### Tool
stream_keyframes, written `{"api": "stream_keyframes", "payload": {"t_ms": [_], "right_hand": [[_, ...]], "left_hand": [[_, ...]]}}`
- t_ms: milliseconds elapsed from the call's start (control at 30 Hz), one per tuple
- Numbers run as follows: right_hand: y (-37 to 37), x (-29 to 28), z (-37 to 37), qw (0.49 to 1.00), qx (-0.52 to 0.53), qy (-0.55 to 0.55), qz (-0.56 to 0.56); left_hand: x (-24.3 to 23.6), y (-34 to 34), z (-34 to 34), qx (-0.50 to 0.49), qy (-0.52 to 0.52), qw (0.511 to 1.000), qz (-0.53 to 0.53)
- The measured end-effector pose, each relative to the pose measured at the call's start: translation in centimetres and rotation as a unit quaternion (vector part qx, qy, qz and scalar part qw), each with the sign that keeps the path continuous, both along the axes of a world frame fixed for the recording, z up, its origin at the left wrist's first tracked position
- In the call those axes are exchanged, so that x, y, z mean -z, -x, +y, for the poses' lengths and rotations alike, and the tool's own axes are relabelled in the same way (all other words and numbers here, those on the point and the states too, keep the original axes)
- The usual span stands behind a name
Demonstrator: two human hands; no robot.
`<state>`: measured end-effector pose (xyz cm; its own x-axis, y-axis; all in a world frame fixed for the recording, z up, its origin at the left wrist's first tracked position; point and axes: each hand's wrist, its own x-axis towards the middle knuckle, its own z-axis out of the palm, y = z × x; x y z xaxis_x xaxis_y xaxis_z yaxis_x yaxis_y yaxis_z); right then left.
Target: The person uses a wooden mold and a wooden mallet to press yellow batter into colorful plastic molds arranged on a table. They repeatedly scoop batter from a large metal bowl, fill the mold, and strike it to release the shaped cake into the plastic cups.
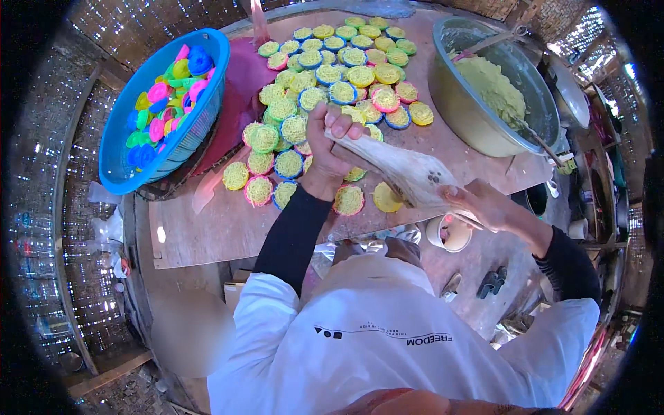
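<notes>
A limp, whitish cloth piping bag [408,162] is stretched between my two hands above the table's near edge. It has a cluster of small dark dots, perhaps holes, near its lower right end. My left hand [330,142] is closed round the upper left end. At the other end, my right hand [484,204] grips the edge with fingers and thumb. Under and beyond my left hand lie many small round moulds [288,164] in yellow, pink, blue and green, topped with pale yellow-green strands of dough. One yellow piece [387,197] sits just below the bag.
A blue plastic basket [111,155] of empty coloured moulds stands at the left. At the right, a large metal basin [470,121] holds yellow-green dough [491,86] and a long-handled tool. The wooden tabletop [200,238] ends near my body; a white bucket [453,235] stands below its edge.
</notes>
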<state>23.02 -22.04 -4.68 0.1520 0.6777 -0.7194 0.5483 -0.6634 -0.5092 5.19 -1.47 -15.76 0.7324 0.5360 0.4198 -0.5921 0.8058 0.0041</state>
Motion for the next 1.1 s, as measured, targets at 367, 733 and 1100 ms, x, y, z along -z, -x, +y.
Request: {"api": "stream_keyframes", "payload": {"t_ms": [367,733,1100], "right_hand": [[-1.4,3.6,-3.8,0.974,0.056,-0.195,0.099],[-2.1,5.1,-4.6,0.956,0.1,-0.261,0.086],[-3.7,5.7,-4.3,0.944,0.116,-0.291,0.101]], "left_hand": [[-0.3,-0.2,-1.6,-0.215,-0.607,0.663,0.382],[3.4,-1.4,-5.3,0.016,-0.476,0.722,0.503],[0.9,3.3,-8.8,-0.254,-0.852,0.1,0.447]]}}
